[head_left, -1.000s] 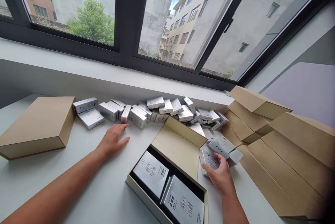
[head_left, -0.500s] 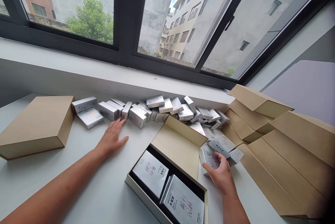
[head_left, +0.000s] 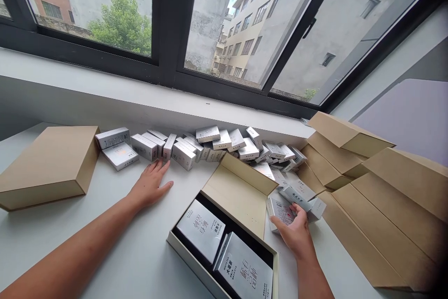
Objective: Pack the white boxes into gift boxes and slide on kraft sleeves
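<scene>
My left hand (head_left: 150, 184) lies flat on the white table, fingers spread, its fingertips by a row of small silver tea boxes (head_left: 145, 146). At the right, my right hand (head_left: 297, 232) is closed on a silver tea box (head_left: 281, 211), thumb on the near side; part of the box is hidden by the fingers. Another silver box (head_left: 296, 198) leans just beyond those fingers. Between my hands, a cream gift box (head_left: 189, 254) stands with its lid (head_left: 238, 191) folded back. Two larger silver tea packs (head_left: 201, 230) sit side by side in its black lining.
A closed brown gift box (head_left: 49, 159) rests at the left. Several more brown boxes (head_left: 385, 215) are stacked at the right. Loose silver boxes (head_left: 248, 149) lie heaped along the low wall beneath the window (head_left: 224, 33).
Both hands stay in nearly the same places. The view has shifted very slightly; no box has visibly moved on the table.
</scene>
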The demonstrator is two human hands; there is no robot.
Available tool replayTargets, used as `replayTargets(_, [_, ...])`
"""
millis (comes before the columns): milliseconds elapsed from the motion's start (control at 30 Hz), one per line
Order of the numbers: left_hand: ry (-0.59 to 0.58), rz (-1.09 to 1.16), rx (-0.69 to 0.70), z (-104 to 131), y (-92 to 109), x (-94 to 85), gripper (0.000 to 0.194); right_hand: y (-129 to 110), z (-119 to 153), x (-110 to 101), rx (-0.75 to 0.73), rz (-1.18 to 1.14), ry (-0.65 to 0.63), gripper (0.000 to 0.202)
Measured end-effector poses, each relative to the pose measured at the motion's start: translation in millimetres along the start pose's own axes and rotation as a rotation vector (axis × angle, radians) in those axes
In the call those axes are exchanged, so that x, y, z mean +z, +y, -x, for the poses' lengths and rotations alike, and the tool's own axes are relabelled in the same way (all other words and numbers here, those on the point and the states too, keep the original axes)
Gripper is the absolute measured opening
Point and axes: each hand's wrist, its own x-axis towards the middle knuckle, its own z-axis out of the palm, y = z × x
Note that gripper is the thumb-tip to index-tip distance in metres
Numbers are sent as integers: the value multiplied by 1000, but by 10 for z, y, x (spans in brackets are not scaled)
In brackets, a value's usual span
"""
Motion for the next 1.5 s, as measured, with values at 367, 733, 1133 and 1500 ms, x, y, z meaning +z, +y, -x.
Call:
replayTargets(367, [-26, -20, 54, -18, -40, 20, 68, -3, 6, -13, 22, 26, -2, 99])
replayTargets(733, [-68, -35, 56, -33, -17, -2, 66, -71, 136, 21, -53, 5, 84, 89])
replayTargets(1133, [-66, -18, 38, -81, -30, -10, 64, -23, 129, 36, -65, -25, 89, 89])
replayTargets(1500, [-53, -27, 31, -94, -49, 26, 66, -42, 138, 26, -80, -23, 72, 92])
